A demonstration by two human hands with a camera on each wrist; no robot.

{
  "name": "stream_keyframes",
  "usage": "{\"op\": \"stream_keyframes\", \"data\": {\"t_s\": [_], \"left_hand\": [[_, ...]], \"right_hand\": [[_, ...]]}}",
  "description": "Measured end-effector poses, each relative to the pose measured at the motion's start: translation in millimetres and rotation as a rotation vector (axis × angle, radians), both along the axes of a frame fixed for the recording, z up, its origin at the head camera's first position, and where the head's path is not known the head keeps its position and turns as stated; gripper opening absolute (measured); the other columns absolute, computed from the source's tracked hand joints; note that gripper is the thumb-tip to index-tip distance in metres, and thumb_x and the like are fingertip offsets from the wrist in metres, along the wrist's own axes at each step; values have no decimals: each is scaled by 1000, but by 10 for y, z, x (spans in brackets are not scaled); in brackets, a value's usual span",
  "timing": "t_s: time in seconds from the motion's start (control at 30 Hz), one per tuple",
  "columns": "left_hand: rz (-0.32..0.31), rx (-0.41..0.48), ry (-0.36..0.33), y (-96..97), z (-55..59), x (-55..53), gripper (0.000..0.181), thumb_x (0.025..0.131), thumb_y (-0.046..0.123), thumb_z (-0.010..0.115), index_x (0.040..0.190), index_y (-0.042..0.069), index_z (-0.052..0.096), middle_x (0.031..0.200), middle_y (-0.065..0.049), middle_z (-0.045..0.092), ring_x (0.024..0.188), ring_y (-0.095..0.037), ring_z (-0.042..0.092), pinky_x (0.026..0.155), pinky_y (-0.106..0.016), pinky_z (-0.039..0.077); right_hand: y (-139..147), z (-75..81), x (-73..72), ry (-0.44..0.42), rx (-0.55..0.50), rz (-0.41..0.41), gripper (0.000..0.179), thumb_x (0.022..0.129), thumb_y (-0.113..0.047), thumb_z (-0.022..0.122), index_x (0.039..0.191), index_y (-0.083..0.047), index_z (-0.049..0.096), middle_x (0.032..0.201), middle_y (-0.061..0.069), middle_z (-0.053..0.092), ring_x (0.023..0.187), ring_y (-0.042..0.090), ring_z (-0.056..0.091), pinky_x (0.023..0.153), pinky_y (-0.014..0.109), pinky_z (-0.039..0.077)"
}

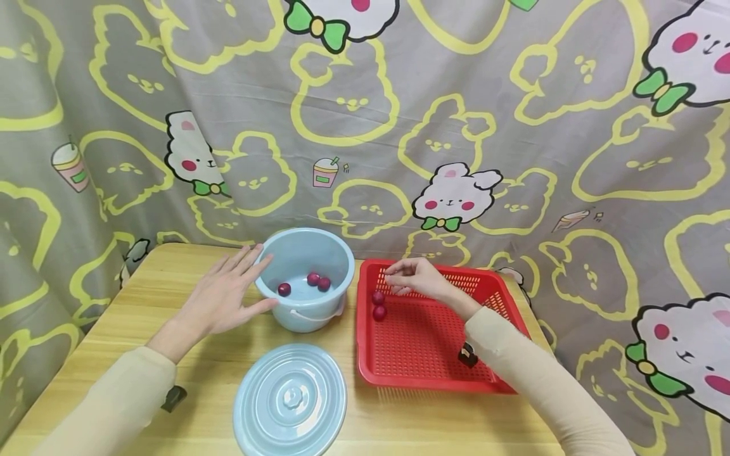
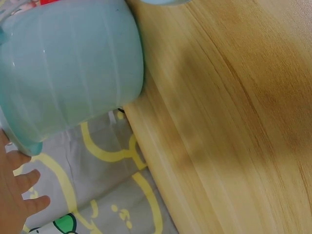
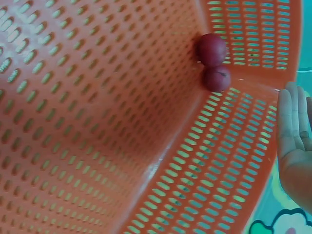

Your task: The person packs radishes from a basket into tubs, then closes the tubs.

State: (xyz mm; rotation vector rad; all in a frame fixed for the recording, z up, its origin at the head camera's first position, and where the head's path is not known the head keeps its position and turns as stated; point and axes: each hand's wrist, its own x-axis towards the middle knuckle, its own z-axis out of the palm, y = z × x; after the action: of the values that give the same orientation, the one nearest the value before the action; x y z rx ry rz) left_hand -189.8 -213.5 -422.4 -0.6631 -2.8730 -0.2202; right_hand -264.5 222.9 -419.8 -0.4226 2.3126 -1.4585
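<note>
A light blue bucket (image 1: 305,320) stands on the table with 3 dark red plums (image 1: 324,284) inside. My left hand (image 1: 222,297) is at its left rim, fingers spread and straight; in the left wrist view fingertips (image 2: 30,180) show beside the rim. My right hand (image 1: 419,278) is over the back left part of a red plastic basket (image 1: 433,342), with fingers extended and slightly bent and nothing visible in them. Below it, two plums (image 3: 213,61) lie against each other in the basket's corner. The right wrist view shows that hand at the basket's rim.
A round light blue lid (image 1: 291,399) with a central knob lies on the wooden table (image 1: 194,405) in front of the bucket. The basket stands right of the bucket, near the table's right edge. A patterned grey curtain (image 1: 251,126) hangs behind the table.
</note>
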Motion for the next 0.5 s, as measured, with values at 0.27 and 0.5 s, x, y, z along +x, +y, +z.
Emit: {"op": "stream_keyframes", "data": {"t_s": [0.27,0.5], "left_hand": [[0,2,3,2,0,2,95,96,72,57,166,12,33,176,-18,23,162,-45,25,129,-67,27],[-2,3,17,3,-3,7,95,96,72,57,166,12,35,176,-18,25,162,-44,27,129,-67,29]], "right_hand": [[40,-185,-1,-58,26,-21,28,100,-12,72,120,7,71,107,31,74,88,30,78,92,60,63],[64,-274,-4,-71,55,-12,28,100,-12,72,119,8,71,112,35,73,86,26,79,88,53,66]]}}
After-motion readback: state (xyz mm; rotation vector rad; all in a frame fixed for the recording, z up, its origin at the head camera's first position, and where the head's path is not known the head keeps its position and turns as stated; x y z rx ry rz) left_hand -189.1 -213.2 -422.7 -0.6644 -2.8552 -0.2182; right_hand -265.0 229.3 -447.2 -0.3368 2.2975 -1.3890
